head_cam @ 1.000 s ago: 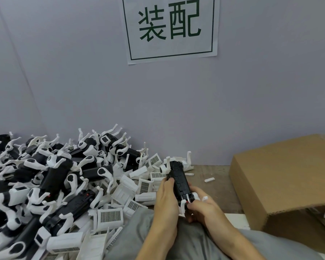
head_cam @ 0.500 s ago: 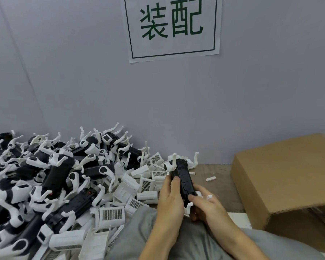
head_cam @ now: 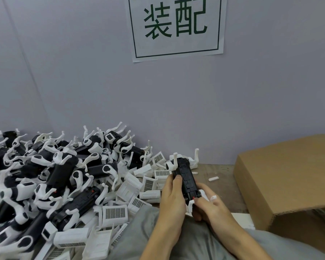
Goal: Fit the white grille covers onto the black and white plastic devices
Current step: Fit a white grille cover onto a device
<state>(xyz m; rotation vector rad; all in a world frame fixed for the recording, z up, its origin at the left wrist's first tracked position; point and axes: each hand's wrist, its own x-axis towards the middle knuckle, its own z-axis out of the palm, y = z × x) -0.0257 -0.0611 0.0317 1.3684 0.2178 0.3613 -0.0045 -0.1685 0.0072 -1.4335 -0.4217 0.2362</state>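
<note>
Left of the cardboard box [head_cam: 287, 177], above our lap: one black and white device [head_cam: 185, 179], left hand [head_cam: 172, 197] and right hand [head_cam: 208, 205] both in grip on it; grille covers [head_cam: 115, 212] lie farther left, piled on the table [head_cam: 219, 177]. Risk: white prongs snapping under forced pressing

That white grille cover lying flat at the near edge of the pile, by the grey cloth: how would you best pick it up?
Probably by its two long side edges, coming straight down from above. The grille cover lies face-up and nearly flat, its mesh on top with a solid white frame round it, so thumb and finger can pinch the frame. Its right end sits beside the grey cloth; other parts crowd its left.
</note>
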